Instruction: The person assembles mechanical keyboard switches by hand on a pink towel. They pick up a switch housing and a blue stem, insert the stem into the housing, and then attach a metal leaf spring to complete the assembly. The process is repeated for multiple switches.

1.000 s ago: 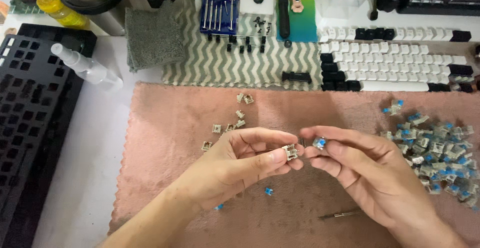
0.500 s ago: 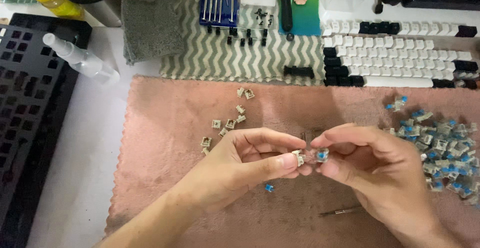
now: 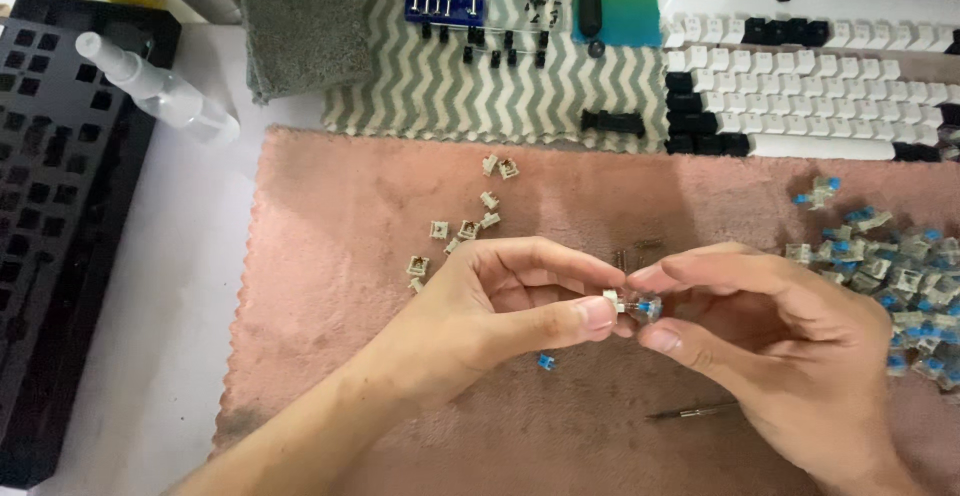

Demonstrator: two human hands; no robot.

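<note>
Head view: I see my left hand (image 3: 490, 306) and right hand (image 3: 780, 341) meeting fingertip to fingertip, both pinched shut on one small keyboard switch (image 3: 632, 306) (blue stem, pale housing) held just above the fuzzy pink cloth (image 3: 340, 256), apparently for close work. Beige switch housings (image 3: 460, 231) lie scattered nearby; a blue-stemmed switch pile (image 3: 900, 276) sits right.

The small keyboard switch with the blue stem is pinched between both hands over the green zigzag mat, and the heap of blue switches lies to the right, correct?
Not quite. The head view shows the small keyboard switch with the blue stem held by the left hand and right hand over the pink cloth, not the green zigzag mat. The heap of blue switches does lie to the right.
</note>
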